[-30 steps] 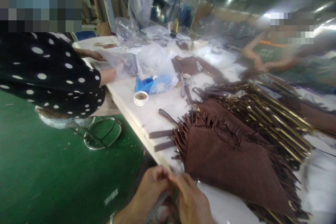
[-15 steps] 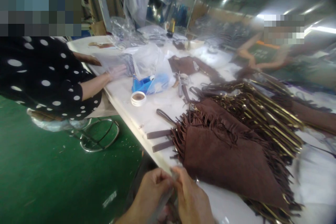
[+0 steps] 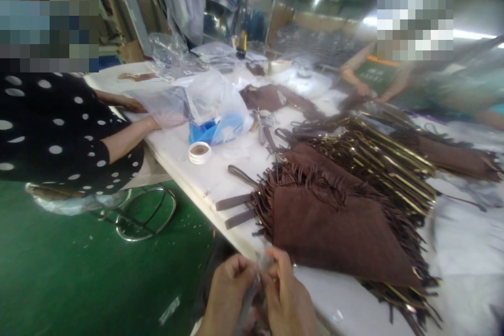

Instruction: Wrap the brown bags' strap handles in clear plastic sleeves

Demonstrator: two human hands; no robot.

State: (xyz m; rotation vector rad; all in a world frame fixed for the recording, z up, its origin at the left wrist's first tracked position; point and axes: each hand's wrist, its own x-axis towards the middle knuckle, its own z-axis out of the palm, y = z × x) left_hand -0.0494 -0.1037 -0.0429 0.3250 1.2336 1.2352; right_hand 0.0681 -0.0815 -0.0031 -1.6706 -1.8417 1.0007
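Close together at the table's near edge, my left hand (image 3: 228, 291) and my right hand (image 3: 286, 291) both pinch a strip of thin, clear plastic (image 3: 264, 258). It looks like part of a plastic bag, but most of it is hidden by the fingers. The plastic pokes up between the fingertips. Just beyond my right hand lies a stack of brown suede bags with fringe (image 3: 334, 231), gold zips showing along their edges. Straps stick out from its left side.
On the white table (image 3: 236, 178) stand a white tub of brown paste (image 3: 199, 152) and a blue tape dispenser (image 3: 205, 130). At left a person in a dotted top (image 3: 55, 121) handles clear plastic. Another person (image 3: 378, 76) works at the far right. A metal stool (image 3: 147, 215) stands left.
The view has turned slightly, shifting the table's things leftward. My right fingers have lifted a little, and more of the clear plastic shows between my hands.
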